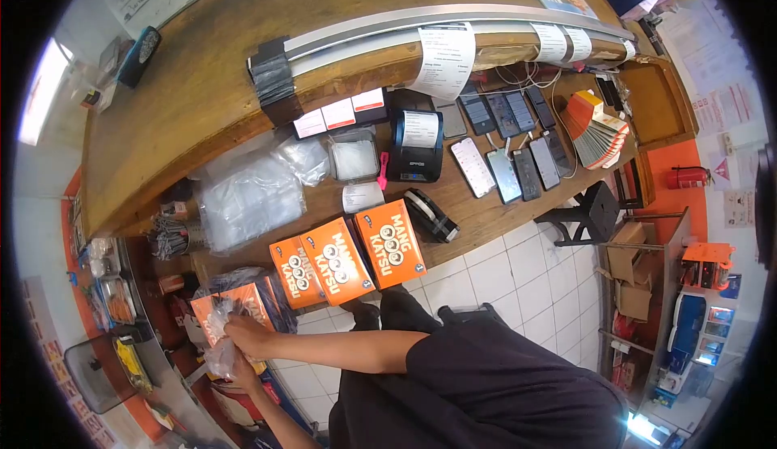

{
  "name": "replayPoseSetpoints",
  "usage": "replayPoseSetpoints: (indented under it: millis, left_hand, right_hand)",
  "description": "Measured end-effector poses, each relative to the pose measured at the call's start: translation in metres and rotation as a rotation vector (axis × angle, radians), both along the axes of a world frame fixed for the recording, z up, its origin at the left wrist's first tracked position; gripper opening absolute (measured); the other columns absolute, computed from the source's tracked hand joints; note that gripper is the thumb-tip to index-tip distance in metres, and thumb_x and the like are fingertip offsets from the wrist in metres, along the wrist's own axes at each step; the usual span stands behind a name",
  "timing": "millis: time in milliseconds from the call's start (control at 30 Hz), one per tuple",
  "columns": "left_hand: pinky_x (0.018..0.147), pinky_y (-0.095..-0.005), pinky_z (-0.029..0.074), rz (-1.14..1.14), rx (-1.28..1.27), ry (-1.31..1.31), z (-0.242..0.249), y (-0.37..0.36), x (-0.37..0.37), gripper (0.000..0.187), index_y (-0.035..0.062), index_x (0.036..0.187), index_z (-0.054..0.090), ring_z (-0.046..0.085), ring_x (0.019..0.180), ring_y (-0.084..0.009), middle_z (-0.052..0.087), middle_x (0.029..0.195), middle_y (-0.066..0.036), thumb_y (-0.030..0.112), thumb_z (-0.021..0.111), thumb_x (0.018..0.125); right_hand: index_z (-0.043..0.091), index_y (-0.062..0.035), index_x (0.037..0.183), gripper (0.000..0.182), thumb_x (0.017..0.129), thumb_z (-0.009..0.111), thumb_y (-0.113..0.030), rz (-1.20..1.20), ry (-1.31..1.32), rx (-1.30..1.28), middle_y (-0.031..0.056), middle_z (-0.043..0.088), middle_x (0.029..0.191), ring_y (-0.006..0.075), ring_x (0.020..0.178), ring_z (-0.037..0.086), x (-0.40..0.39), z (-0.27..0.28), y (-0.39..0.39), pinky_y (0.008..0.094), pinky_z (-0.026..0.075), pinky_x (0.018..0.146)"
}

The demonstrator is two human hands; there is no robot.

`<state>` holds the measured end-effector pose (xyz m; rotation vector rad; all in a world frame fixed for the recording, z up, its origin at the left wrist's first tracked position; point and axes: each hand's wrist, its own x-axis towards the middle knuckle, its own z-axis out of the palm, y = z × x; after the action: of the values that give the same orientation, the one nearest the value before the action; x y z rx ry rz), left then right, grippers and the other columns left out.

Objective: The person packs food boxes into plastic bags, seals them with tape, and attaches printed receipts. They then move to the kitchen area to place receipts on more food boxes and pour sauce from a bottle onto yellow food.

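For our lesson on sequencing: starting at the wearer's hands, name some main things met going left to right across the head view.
Hands, left box of the orange trio, middle box, right box, pinkish-screened phone, fanned orange-and-white bundle, red fire extinguisher.

white tiled floor [518,269], wooden counter [190,69], black stool [591,213] (wall [657,175] behind partly orange).

Hands [249,337] grip clear plastic [220,360], probably bag, near orange box [244,297].
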<state>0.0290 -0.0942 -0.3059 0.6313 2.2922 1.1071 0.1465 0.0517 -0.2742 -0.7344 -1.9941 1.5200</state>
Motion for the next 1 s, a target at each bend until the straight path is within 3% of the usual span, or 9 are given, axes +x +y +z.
replayPoseSetpoints:
  millis: [133,233,333,433,533,633,733,900,1000]
  left_hand:
    - [0.100,-0.0364,0.045,0.000,0.089,-0.059,0.019,0.011,0.016,0.045,-0.0028,0.132,0.059,0.060,0.118,-0.0252,0.064,0.129,-0.013,0.030,0.058,0.102]
    - [0.100,-0.0356,0.045,-0.061,-0.050,0.129,0.032,0.021,0.012,0.043,-0.0048,0.126,0.064,0.060,0.116,-0.0237,0.066,0.124,-0.013,0.030,0.059,0.101]
    - [0.103,-0.0361,0.043,-0.129,-0.054,0.180,0.032,0.019,0.002,0.043,-0.0044,0.129,0.061,0.057,0.122,-0.0247,0.062,0.131,-0.013,0.026,0.060,0.099]
    - [0.099,-0.0347,0.047,0.020,0.050,-0.018,0.056,0.032,0.030,0.043,-0.0061,0.131,0.058,0.060,0.117,-0.0244,0.062,0.130,-0.014,0.019,0.064,0.097]
    - [0.088,-0.0324,0.052,0.184,0.094,-0.076,0.067,0.043,0.043,0.039,-0.0073,0.122,0.064,0.063,0.104,-0.0197,0.066,0.118,-0.016,0.014,0.073,0.091]
    - [0.089,-0.0333,0.052,0.104,0.291,-0.009,0.044,0.027,0.029,0.047,-0.0084,0.129,0.055,0.063,0.104,-0.0214,0.064,0.118,-0.015,0.009,0.072,0.088]
    - [0.090,-0.0346,0.052,-0.149,0.348,0.253,0.033,0.013,0.019,0.053,-0.0075,0.132,0.048,0.062,0.104,-0.0233,0.061,0.119,-0.014,0.003,0.070,0.085]
    - [0.090,-0.0347,0.053,-0.062,0.231,0.164,0.018,0.004,0.000,0.049,-0.0070,0.127,0.051,0.062,0.103,-0.0226,0.061,0.120,-0.013,-0.001,0.069,0.082]
    - [0.087,-0.0323,0.052,-0.115,0.144,0.095,0.031,0.006,-0.001,0.042,-0.0065,0.120,0.055,0.062,0.099,-0.0200,0.063,0.114,-0.011,0.000,0.071,0.082]
  right_hand:
    - [0.065,0.0018,0.082,0.013,0.082,0.059,-0.009,-0.055,-0.065,-0.054,0.0229,0.063,0.095,0.0416,0.095,0.063,-0.009,-0.005,0.002,0.0478,0.051,0.078]
    - [0.065,0.0006,0.082,0.010,0.081,0.060,-0.008,-0.057,-0.067,-0.043,0.0223,0.064,0.095,0.0406,0.094,0.064,-0.002,0.005,0.009,0.0478,0.051,0.078]
    - [0.066,0.0007,0.083,0.009,0.080,0.060,-0.005,-0.090,-0.019,0.031,0.0223,0.066,0.093,0.0400,0.093,0.064,-0.001,0.006,0.005,0.0469,0.051,0.079]
    - [0.067,0.0003,0.084,0.009,0.078,0.063,-0.003,-0.046,-0.001,-0.099,0.0218,0.067,0.095,0.0394,0.096,0.064,0.001,0.007,0.005,0.0455,0.051,0.081]
    - [0.068,0.0001,0.089,0.013,0.076,0.065,-0.003,0.007,0.025,-0.154,0.0215,0.068,0.099,0.0391,0.098,0.063,-0.005,-0.004,0.005,0.0453,0.050,0.083]
    - [0.069,0.0003,0.094,0.018,0.076,0.066,-0.002,-0.008,0.022,-0.114,0.0217,0.068,0.100,0.0397,0.097,0.064,-0.015,-0.014,0.003,0.0460,0.051,0.084]
    - [0.069,0.0006,0.095,0.019,0.076,0.065,-0.001,0.067,-0.057,-0.060,0.0219,0.068,0.099,0.0410,0.097,0.064,-0.014,-0.010,0.005,0.0470,0.051,0.085]
    - [0.070,0.0038,0.099,0.026,0.074,0.063,0.004,-0.032,-0.087,-0.201,0.0271,0.067,0.104,0.0429,0.107,0.062,-0.008,-0.004,0.000,0.0462,0.050,0.090]
    - [0.070,0.0023,0.099,0.025,0.075,0.064,0.003,0.048,-0.098,-0.223,0.0279,0.066,0.104,0.0434,0.100,0.064,0.013,0.024,0.010,0.0461,0.051,0.086]
